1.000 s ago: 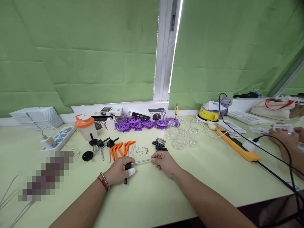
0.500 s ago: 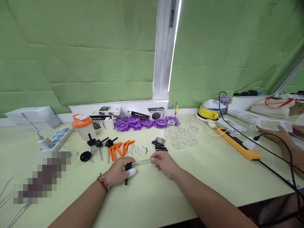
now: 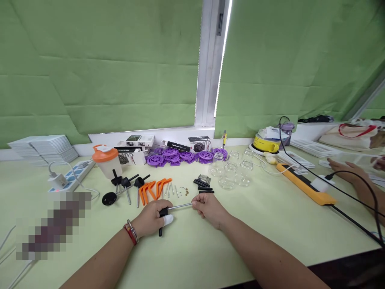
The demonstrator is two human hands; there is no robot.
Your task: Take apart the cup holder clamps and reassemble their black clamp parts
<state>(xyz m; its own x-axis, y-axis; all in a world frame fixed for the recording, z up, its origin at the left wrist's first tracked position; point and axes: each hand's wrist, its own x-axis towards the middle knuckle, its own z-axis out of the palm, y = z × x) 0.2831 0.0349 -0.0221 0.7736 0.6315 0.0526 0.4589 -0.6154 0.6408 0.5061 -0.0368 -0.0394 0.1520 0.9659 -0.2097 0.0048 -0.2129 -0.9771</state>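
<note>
My left hand, a white wrap on its thumb, is closed around a black plastic part with a short black arm pointing down toward me. From this part a thin metal rod runs out to the right, nearly level. My right hand pinches the rod's far end between thumb and fingers, which hide the tip. Beyond my left hand lie orange angled handles and several screws. Black tubes and springs lie just past my right hand.
Similar black parts with rods stand at left by an orange-lidded shaker. Purple round parts and boxes line the back, with clear jars to their right. An orange power strip and another person's hands are at right.
The view has shifted slightly. My two hands keep the same hold on the black part and its rod. At right, the other person's hands and the clear item have moved a little.
</note>
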